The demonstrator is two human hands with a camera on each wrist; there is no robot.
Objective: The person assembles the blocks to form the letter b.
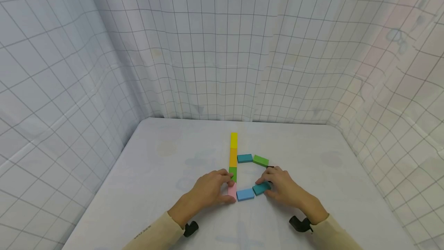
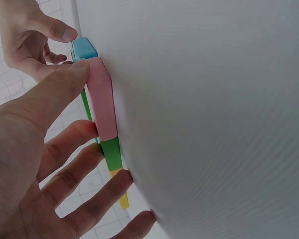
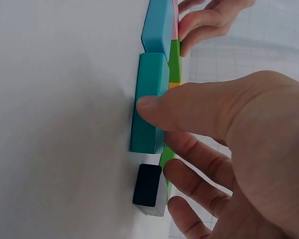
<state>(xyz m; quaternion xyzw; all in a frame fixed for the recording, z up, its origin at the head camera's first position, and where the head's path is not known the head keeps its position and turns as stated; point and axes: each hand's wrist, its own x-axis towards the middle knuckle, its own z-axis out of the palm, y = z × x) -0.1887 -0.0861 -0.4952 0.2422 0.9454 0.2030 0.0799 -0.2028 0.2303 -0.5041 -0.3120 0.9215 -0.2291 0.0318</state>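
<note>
Several coloured rectangular blocks lie end to end on a white table. My left hand (image 1: 211, 188) has its thumb and index finger at opposite ends of the pink block (image 2: 101, 99), pinching it. Beyond it run a green block (image 1: 233, 173), an orange block (image 1: 233, 157) and a yellow block (image 1: 234, 140) in a straight line. My right hand (image 1: 282, 186) pinches a teal block (image 3: 150, 134) between thumb and index finger. That block meets the light blue block (image 1: 245, 195), which sits beside the pink one. A dark block (image 3: 148, 185) stands near my right fingers, partly hidden in the head view.
Another teal block (image 1: 244, 158) extends right from the orange one, followed by a slanted green block (image 1: 261, 160). Grid-patterned white curtains (image 1: 225, 49) enclose the table (image 1: 166, 146) at the back and sides. Black straps with mounts (image 1: 300, 223) sit at both wrists.
</note>
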